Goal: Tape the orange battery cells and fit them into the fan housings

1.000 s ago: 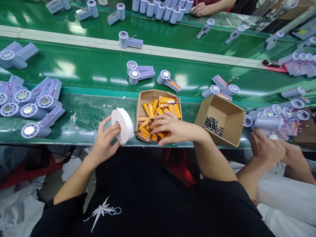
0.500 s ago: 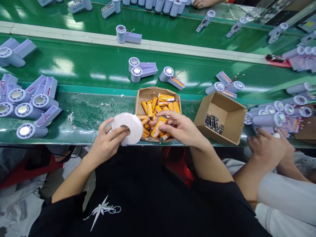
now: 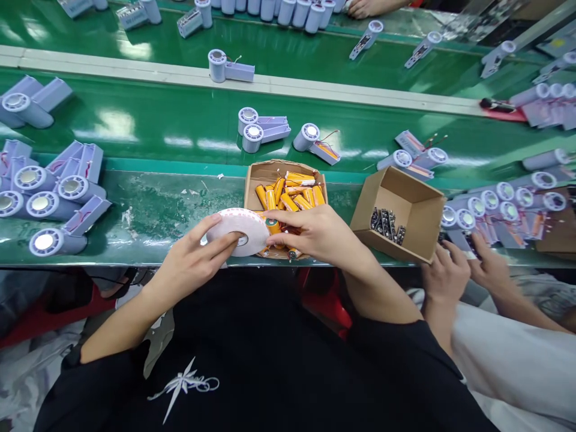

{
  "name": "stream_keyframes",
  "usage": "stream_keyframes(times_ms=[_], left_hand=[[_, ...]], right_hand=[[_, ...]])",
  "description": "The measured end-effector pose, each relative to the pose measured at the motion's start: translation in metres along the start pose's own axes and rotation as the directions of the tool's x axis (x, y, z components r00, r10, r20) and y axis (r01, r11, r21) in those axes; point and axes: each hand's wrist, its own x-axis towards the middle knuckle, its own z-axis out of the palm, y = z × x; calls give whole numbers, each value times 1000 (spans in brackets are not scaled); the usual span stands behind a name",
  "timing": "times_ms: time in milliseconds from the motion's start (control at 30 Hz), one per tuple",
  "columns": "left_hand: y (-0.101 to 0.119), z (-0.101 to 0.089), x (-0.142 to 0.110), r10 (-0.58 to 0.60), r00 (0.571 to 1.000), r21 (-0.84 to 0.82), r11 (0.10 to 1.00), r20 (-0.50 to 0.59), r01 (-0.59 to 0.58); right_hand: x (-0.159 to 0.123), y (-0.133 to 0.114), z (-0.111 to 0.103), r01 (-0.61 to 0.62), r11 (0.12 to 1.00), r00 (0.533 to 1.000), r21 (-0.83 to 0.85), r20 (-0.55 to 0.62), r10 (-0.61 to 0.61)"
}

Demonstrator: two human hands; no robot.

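Observation:
My left hand (image 3: 191,258) grips a white roll of tape (image 3: 249,227) with reddish marks along its edge, fingers at its core. The roll is tilted at the bench's front edge. My right hand (image 3: 324,235) is closed around an orange battery (image 3: 272,225), whose end shows between thumb and fingers close to the roll's right side. Most of that battery is hidden by the hand. Beneath and behind the right hand, a shallow cardboard box (image 3: 251,185) holds several more orange batteries (image 3: 299,179).
Right of the batteries stands a cardboard box (image 3: 414,207) with small dark parts. Lilac housings (image 3: 51,204) crowd the left bench; others (image 3: 274,131) lie on the green conveyor (image 3: 180,120). A co-worker's hands (image 3: 445,270) work at the right beside more housings (image 3: 508,210).
My right hand has moved left with the battery, up to the tape roll. The roll has tipped to a flatter angle in my left hand. The co-worker's hands have shifted left.

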Motion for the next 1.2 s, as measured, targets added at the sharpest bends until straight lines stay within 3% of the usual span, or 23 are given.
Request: stream_keyframes(times_ms=[100,200,300,400,467,533,600,733,833,900,933,967,1000,1067,1100,1133,1200], left_hand=[[0,-4,0,-11,1000,6,1000,-16,11],[5,-5,4,-29,997,-19,999,-73,28],[15,2,10,-67,985,-41,997,-158,61],[23,14,15,-157,957,-28,988,-245,155],[27,21,16,-227,930,-51,974,-289,222],[31,26,16,-283,908,-99,959,-307,266],[34,30,16,-309,907,-155,949,-286,275],[40,37,18,-292,916,-224,946,-276,234],[48,36,18,-304,908,-263,937,-289,230],[57,31,14,-276,920,-314,931,-279,185],[62,29,9,-237,933,-354,926,-272,133],[64,27,3,-199,944,-394,916,-264,83],[64,26,-5,-180,950,-417,907,-255,60],[51,30,-26,-253,939,-365,918,-231,157],[38,34,-38,-340,917,-299,915,-209,271],[22,39,-51,-425,886,-226,896,-187,382],[-13,50,-72,-528,839,-108,849,-136,517]], right_hand=[[-4,-2,-2,-42,990,998,132,-40,48],[-4,2,-2,-136,949,953,284,-224,203],[2,7,14,-174,868,815,466,-426,392],[12,4,49,-112,805,656,583,-565,500],[16,-2,74,-88,764,579,639,-592,561],[16,-9,88,-58,701,537,711,-570,622],[15,-13,91,-26,621,549,784,-508,664],[9,-15,75,-72,501,670,862,-330,665],[7,-13,60,-80,477,721,875,-280,634],[7,-3,44,-48,520,742,853,-318,591],[8,4,33,1,574,722,819,-398,566],[9,14,21,73,646,669,760,-518,534],[8,24,9,144,719,582,680,-645,495],[4,45,-9,220,806,400,550,-804,440],[0,53,-12,220,803,376,554,-808,454],[-5,59,-10,200,769,405,607,-766,499],[-17,64,5,109,627,543,772,-575,613]])
